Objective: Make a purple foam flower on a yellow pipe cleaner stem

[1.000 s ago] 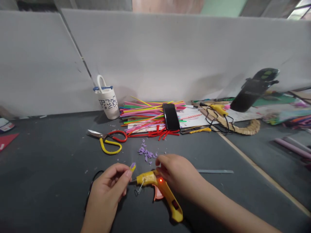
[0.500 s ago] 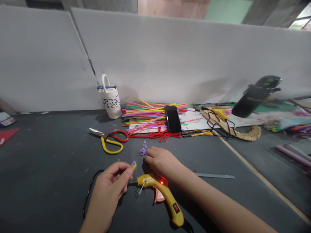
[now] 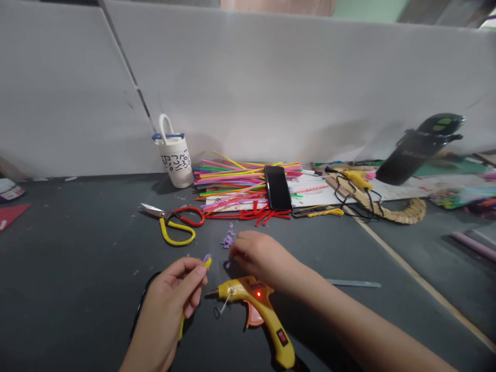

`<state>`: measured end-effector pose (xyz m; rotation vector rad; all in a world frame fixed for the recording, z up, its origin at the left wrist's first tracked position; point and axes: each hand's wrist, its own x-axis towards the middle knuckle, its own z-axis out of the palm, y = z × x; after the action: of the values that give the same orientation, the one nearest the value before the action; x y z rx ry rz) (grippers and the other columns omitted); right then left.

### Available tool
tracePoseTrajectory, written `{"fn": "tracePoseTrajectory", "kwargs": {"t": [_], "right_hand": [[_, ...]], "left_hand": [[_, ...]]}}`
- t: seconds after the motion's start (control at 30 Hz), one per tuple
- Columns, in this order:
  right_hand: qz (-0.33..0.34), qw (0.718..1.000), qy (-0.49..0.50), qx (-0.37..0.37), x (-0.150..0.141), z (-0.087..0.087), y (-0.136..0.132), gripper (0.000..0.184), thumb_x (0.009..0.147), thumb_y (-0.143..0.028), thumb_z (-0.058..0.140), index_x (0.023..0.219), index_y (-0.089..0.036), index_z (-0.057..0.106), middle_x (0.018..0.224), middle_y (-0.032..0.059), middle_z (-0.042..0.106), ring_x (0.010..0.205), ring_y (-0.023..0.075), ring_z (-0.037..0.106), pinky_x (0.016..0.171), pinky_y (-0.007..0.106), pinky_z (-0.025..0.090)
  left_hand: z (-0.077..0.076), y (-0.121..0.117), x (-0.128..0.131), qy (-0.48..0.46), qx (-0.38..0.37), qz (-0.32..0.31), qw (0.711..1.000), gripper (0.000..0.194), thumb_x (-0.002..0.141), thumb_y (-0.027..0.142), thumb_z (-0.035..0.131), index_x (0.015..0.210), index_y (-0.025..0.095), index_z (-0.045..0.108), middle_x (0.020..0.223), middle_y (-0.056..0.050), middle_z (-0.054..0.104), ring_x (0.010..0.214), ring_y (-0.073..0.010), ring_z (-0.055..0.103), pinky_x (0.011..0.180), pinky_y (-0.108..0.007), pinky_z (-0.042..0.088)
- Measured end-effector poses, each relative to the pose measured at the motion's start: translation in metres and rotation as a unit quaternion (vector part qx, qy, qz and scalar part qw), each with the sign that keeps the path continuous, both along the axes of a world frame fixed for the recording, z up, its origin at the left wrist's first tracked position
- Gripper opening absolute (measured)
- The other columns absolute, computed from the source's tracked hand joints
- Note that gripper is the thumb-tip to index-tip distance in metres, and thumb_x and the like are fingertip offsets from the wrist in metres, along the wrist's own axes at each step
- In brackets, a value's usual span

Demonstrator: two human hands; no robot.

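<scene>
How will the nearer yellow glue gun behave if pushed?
The glue gun likely slides rather than rolls: it appears to lie on its side. Its angled handle may make it pivot. Black cord at the handle's end could drag.

Glossy yellow plastic glue gun (image 3: pixel 267 315), smooth metal nozzle (image 3: pixel 212 294).

centre: right grip (image 3: pixel 259 254) fingertips hidden, contents unclear | lower left: yellow strip (image 3: pixel 181 327) partly behind left grip (image 3: pixel 170 294) | left edge: red sheet (image 3: pixel 12 217) cut off | bottom edge: black cord (image 3: pixel 300 365) cut off | upper right: bottle (image 3: pixel 414 150) lettering blurred
</scene>
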<state>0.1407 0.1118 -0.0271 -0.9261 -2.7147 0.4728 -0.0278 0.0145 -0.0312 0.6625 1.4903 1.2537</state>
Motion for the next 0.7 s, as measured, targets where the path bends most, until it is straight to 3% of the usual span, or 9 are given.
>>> {"fn": "tracePoseTrajectory", "kwargs": {"t": [0.13, 0.3, 0.4, 0.53, 0.63, 0.7], "right_hand": [[0.087, 0.994, -0.072, 0.002, -0.016, 0.003, 0.004, 0.012, 0.076, -0.004, 0.059, 0.078, -0.014, 0.065, 0.077, 0.0066, 0.063, 0.072, 0.0176, 0.056, 0.062, 0.026, 0.038], [0.119, 0.989, -0.079, -0.023, -0.025, -0.004, 0.013, 0.014, 0.080, -0.006, 0.054, 0.074, -0.013, 0.064, 0.075, 0.0070, 0.061, 0.069, 0.0173, 0.055, 0.060, 0.026, 0.036], [0.085, 0.994, -0.035, -0.054, -0.023, -0.005, 0.013, 0.013, 0.077, -0.005, 0.054, 0.069, -0.014, 0.061, 0.072, 0.0055, 0.060, 0.067, 0.0156, 0.053, 0.059, 0.025, 0.036], [-0.002, 0.989, 0.072, -0.129, -0.013, 0.006, 0.006, 0.011, 0.078, -0.006, 0.052, 0.078, -0.016, 0.056, 0.069, -0.0009, 0.059, 0.060, 0.0113, 0.054, 0.057, 0.021, 0.041], [-0.038, 0.969, 0.152, -0.191, -0.005, 0.018, -0.004, 0.008, 0.086, -0.013, 0.048, 0.089, -0.016, 0.055, 0.078, 0.0000, 0.063, 0.068, 0.0096, 0.060, 0.062, 0.019, 0.048], [-0.048, 0.937, 0.209, -0.274, -0.003, 0.023, -0.012, 0.008, 0.087, -0.018, 0.051, 0.088, -0.016, 0.058, 0.079, 0.0008, 0.066, 0.073, 0.0103, 0.064, 0.067, 0.021, 0.051]], "left_hand": [[0.002, 0.001, -0.001, -0.011, -0.007, -0.004, 1.000, 0.025, 0.068, 0.039, 0.073, 0.071, 0.016, 0.064, 0.055, 0.004, 0.058, 0.042, -0.0039, 0.039, 0.037, -0.013, 0.028], [0.003, 0.002, -0.002, -0.022, 0.008, -0.001, 1.000, 0.025, 0.066, 0.039, 0.074, 0.069, 0.015, 0.063, 0.051, 0.004, 0.057, 0.040, -0.0038, 0.037, 0.035, -0.012, 0.026], [0.002, 0.001, -0.002, -0.037, 0.011, -0.005, 0.999, 0.025, 0.067, 0.038, 0.073, 0.068, 0.016, 0.062, 0.052, 0.005, 0.056, 0.039, -0.0029, 0.036, 0.036, -0.013, 0.026], [0.002, 0.000, 0.000, -0.024, 0.013, -0.005, 1.000, 0.024, 0.068, 0.038, 0.072, 0.070, 0.016, 0.062, 0.054, 0.005, 0.056, 0.039, -0.0028, 0.036, 0.036, -0.013, 0.025], [0.001, -0.002, 0.001, 0.000, 0.010, -0.021, 1.000, 0.024, 0.071, 0.040, 0.069, 0.071, 0.017, 0.062, 0.055, 0.005, 0.055, 0.039, -0.0033, 0.037, 0.036, -0.014, 0.025], [0.001, -0.004, 0.002, 0.011, 0.002, -0.031, 0.999, 0.024, 0.073, 0.040, 0.068, 0.071, 0.017, 0.062, 0.053, 0.005, 0.054, 0.040, -0.0036, 0.037, 0.037, -0.014, 0.025]]}}
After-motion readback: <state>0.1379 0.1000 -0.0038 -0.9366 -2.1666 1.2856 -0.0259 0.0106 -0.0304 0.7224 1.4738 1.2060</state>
